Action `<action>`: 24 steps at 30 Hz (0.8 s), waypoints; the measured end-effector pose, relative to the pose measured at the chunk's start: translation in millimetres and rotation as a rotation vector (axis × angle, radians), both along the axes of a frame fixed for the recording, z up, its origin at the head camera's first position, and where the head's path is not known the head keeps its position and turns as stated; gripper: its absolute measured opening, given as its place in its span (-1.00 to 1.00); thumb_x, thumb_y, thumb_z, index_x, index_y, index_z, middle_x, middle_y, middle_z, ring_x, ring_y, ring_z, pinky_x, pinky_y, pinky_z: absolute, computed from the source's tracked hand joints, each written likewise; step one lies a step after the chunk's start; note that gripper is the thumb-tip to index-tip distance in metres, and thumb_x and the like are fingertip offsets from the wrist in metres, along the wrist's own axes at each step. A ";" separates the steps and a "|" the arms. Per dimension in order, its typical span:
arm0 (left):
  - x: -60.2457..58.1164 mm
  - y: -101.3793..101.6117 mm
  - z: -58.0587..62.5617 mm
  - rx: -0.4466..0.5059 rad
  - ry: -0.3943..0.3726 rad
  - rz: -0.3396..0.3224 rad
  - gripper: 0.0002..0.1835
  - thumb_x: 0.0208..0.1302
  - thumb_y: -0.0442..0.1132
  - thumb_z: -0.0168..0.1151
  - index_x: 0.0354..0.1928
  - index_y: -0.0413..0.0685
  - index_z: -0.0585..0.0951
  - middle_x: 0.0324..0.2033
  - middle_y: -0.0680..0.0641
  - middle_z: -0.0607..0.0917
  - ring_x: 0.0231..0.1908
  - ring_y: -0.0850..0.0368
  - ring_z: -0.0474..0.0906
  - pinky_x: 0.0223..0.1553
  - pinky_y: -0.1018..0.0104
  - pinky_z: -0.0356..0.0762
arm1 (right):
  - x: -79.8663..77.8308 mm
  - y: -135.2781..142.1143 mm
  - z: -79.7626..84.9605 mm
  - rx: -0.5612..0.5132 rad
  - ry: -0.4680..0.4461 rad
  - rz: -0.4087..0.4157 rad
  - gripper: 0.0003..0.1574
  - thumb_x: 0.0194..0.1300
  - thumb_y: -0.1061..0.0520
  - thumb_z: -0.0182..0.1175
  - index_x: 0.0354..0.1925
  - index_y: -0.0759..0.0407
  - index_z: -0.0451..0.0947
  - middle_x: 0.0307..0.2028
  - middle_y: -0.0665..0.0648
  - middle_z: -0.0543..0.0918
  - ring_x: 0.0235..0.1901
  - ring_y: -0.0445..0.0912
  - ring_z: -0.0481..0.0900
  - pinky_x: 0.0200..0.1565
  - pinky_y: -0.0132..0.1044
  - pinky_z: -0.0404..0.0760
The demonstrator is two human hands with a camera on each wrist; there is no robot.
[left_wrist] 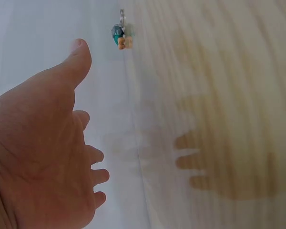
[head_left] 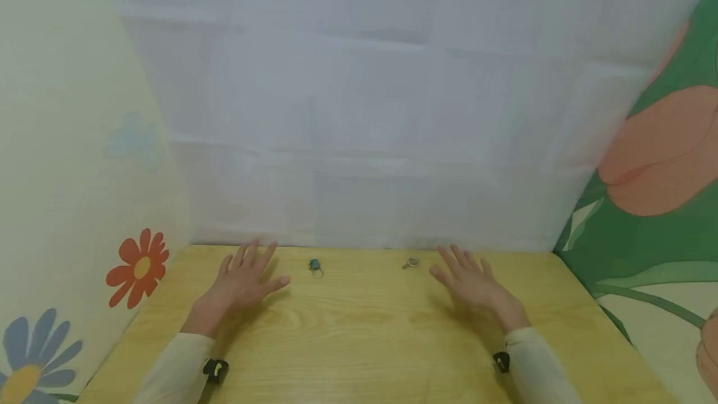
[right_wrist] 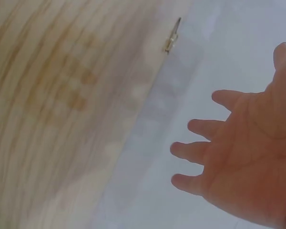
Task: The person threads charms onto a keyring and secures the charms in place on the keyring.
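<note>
My left hand hovers over the left part of the table, fingers spread and palm down, holding nothing. Just right of its thumb lies a small keychain with a teal figure and a metal ring; orange feet show on the figure in the left wrist view. Over the right part, my right hand is likewise spread and holds nothing. Left of its fingertips rests a small metal ring with a thin, key-like piece. That piece appears edge-on in the right wrist view.
Both small items lie near the back edge of the wooden table. Behind it hangs a creased white sheet. Painted walls with flowers flank the table, a cream one at left and a green one at right.
</note>
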State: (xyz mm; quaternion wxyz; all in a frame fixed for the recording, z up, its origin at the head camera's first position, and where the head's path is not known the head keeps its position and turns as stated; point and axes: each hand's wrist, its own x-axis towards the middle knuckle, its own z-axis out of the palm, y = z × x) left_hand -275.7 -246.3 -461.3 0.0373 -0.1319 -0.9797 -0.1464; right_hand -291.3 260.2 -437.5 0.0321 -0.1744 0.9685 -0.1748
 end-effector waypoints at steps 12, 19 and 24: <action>-15.1 68.5 -9.6 0.033 0.027 -0.232 -0.08 0.39 0.12 0.30 0.61 -0.02 0.09 0.48 -0.44 0.09 0.43 -0.50 0.01 0.30 -0.48 -0.08 | -1.5 1.2 6.8 -0.175 -0.088 0.173 -0.12 0.54 -0.23 0.11 0.53 0.25 0.17 0.45 0.35 0.26 0.42 0.30 0.20 0.37 0.25 0.15; -32.2 120.7 1.0 -0.066 0.024 -0.119 -0.29 0.39 -0.05 0.33 0.49 -0.07 0.34 0.41 -0.37 0.29 0.38 -0.40 0.18 0.29 -0.37 0.11 | -10.5 -12.1 2.0 -0.174 -0.063 0.263 -0.30 0.54 -0.01 0.17 0.43 0.35 0.31 0.37 0.42 0.36 0.37 0.32 0.28 0.35 0.25 0.18; -35.2 118.9 3.4 -0.042 0.032 0.028 -0.36 0.22 -0.08 0.48 0.29 -0.17 0.53 0.16 -0.32 0.45 0.19 -0.38 0.35 0.18 -0.35 0.25 | -23.5 -24.0 -8.3 -0.114 -0.030 0.239 -0.40 0.53 0.07 0.17 0.38 0.34 0.38 0.33 0.37 0.43 0.32 0.27 0.36 0.32 0.20 0.28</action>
